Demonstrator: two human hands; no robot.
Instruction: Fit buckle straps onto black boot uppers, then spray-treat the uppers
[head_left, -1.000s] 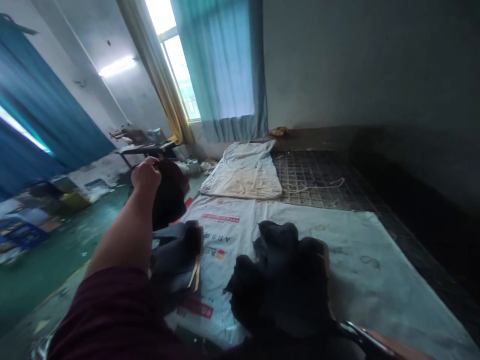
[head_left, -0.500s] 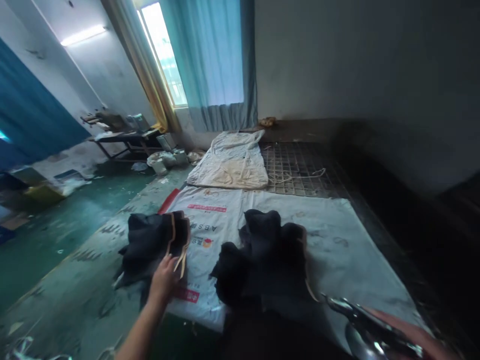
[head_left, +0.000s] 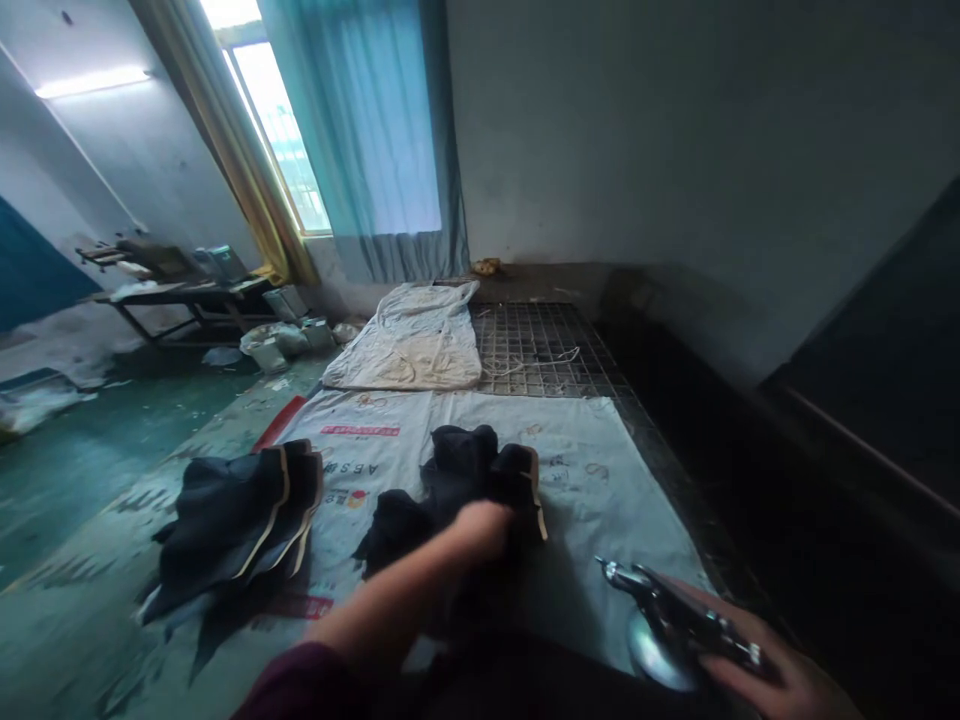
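Note:
My right hand (head_left: 772, 650) is wrapped round a shiny metal spray gun (head_left: 675, 610), its nozzle pointing left over the sheet and its rounded cup hanging below. My left hand (head_left: 486, 528) reaches across to the right-hand pile of black fabric pieces (head_left: 461, 465). That hand is blurred and its fingers cannot be made out against the dark cloth. A tan strip edges this pile on its right. Farther left lies a second stack of black fabric pieces (head_left: 225, 510), fanned out with tan strips along the right edges.
Under the fabric is a white printed sack sheet (head_left: 600, 470), on a low surface with a wire grid (head_left: 540, 340) behind. A crumpled whitish cloth (head_left: 412, 335) lies at its far end. A table with equipment (head_left: 180, 295) stands by the window, bags (head_left: 277, 345) on the floor near it.
My left hand has left the left stack and moved right, to the other pile. The spray gun stays in my right hand. The view has turned to the right.

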